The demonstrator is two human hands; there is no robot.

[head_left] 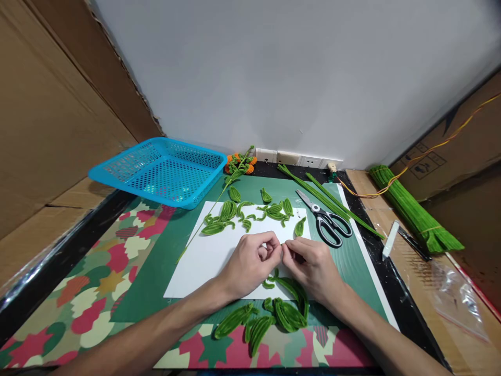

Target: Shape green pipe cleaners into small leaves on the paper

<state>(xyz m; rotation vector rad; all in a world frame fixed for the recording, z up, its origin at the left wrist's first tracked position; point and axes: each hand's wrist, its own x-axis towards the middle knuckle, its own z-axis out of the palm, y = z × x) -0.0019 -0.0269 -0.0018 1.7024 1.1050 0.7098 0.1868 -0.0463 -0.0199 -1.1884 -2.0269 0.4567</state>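
Both forearms come in from the bottom edge and angle toward each other, so my hands meet over the near edge of the white sheet (203,261). Closest to me, a heap of bent green pipe-cleaner leaves (270,316) lies on the green mat (156,271), just under my wrists. My left hand (250,263) is curled, knuckles up, its thumb and forefinger drawn together at the tips. My right hand (311,263) mirrors it, palm down, fingers pinched shut against the left ones. Between the two pinches I hold a small green piece (282,245), mostly hidden by the fingertips, so I cannot tell its shape; a green strand trails down from it toward the heap. Farther up the sheet, finished green leaves (250,211) lie scattered in a loose row. Black-handled scissors (326,219) rest on the mat just right of the sheet, blades shut, near straight green stems (321,196). A blue basket (164,169) sits at the far left, tilted on the table's edge. An orange flower sprig (238,164) lies by the wall, and a bundle of green pipe cleaners (410,209) lies well to the right.
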